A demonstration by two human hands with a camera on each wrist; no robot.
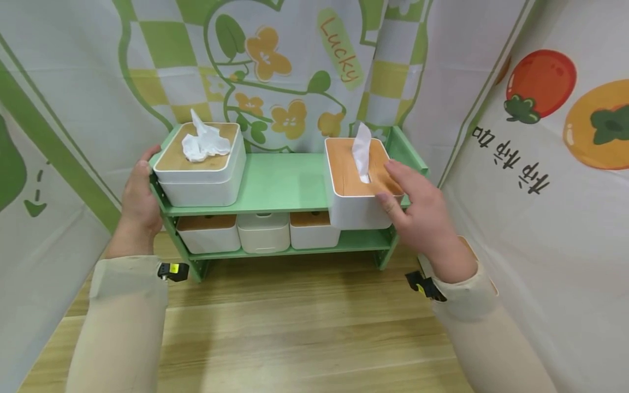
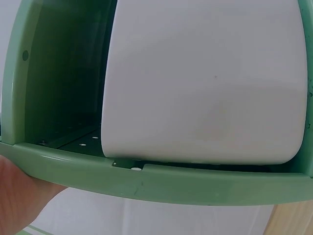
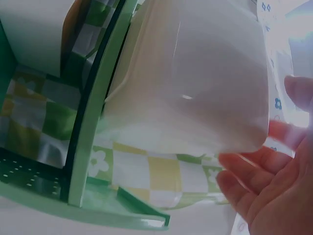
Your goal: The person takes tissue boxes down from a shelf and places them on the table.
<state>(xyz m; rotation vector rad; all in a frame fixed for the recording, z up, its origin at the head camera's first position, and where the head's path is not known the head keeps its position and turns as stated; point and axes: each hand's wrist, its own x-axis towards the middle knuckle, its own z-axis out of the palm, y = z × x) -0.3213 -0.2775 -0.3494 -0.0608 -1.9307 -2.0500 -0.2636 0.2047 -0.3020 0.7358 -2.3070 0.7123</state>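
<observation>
A white tissue box (image 1: 361, 210) with a wood-tone lid and a tissue standing up from its slot overhangs the front edge of the green shelf's (image 1: 285, 174) upper board at the right. My right hand (image 1: 422, 202) spreads at its right front corner, the index finger over the lid. In the right wrist view, the fingers (image 3: 254, 169) are extended at the box's side while the thumb stands apart from it. My left hand (image 1: 140, 194) lies against the outside of the shelf's left end panel (image 2: 146, 183), most of it hidden by the panel in the left wrist view.
Another white tissue box (image 1: 199, 191) with a crumpled tissue stands on the upper board's left end. Below are two wood-lidded boxes and a cream box (image 1: 264, 234) between them. Printed curtains (image 1: 295, 65) hang behind and beside the shelf, which stands on a wood-grain surface (image 1: 295, 327).
</observation>
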